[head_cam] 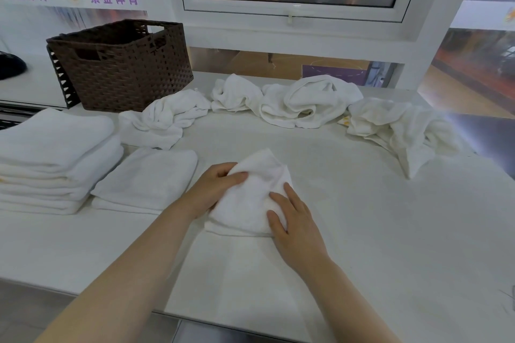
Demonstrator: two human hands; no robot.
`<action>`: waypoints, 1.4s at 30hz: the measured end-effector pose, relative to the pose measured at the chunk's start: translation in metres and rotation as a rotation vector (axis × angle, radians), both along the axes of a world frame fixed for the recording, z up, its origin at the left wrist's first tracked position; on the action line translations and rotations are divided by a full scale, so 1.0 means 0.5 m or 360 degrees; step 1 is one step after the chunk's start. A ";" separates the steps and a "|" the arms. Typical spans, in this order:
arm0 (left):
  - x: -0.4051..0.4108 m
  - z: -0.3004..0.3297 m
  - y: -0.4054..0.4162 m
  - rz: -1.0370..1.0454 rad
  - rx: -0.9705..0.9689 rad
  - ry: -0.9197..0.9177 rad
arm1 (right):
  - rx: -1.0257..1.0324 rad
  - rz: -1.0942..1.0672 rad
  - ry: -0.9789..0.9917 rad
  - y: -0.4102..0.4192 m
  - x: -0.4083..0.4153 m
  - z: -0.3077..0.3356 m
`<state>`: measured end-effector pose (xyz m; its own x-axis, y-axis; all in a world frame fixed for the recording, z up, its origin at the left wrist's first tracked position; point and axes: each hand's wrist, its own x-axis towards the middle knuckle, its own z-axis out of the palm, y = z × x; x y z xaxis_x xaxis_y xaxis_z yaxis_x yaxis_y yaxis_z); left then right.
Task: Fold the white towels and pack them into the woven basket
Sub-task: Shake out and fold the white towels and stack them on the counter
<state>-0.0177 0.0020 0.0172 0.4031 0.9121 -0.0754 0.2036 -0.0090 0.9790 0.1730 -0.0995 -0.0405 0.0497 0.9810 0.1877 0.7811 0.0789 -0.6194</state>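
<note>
White table [362, 231] under a window, sports hall visible through the glass beyond. Status, mid-task:

- Towel in hand [250, 195]: small, partly folded, lying near the middle of the table toward the front edge. Left hand [214, 189] has fingers curled round its left edge, thumb on top. Right hand [292, 225] lies flat and spread on the near right corner, pressing down, not clutching. Top flap is lifted off flat, so I'd say the fold isn't finished.
- Done: one folded towel [145, 178] just left of it, then a taller folded stack [50, 159] at the table's left edge.
- Left: four crumpled towels along the back edge: one [164, 117] in front of the basket, two mid-back [234, 93] [309, 100], one toward the back right corner [401, 128].
- Woven basket [122, 64] at the back left corner. Inside mostly hidden; nothing shows above the rim, so packing likely hasn't begun.

Rough call: about half folded, none packed.
</note>
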 end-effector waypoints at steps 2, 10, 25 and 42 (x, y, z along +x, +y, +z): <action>0.007 -0.012 0.003 0.0224 0.0159 0.0116 | 0.0001 -0.0003 -0.0001 -0.001 -0.001 0.001; 0.015 -0.047 0.009 0.0681 0.0310 0.0647 | -0.0007 -0.0025 -0.0135 -0.004 -0.009 0.006; 0.050 -0.068 -0.038 -0.0015 0.0851 0.1670 | -0.0389 0.0197 -0.0422 0.126 -0.001 0.054; -0.053 -0.063 -0.144 0.0404 0.0416 0.1218 | -0.0303 -0.0167 0.0059 0.016 -0.021 0.052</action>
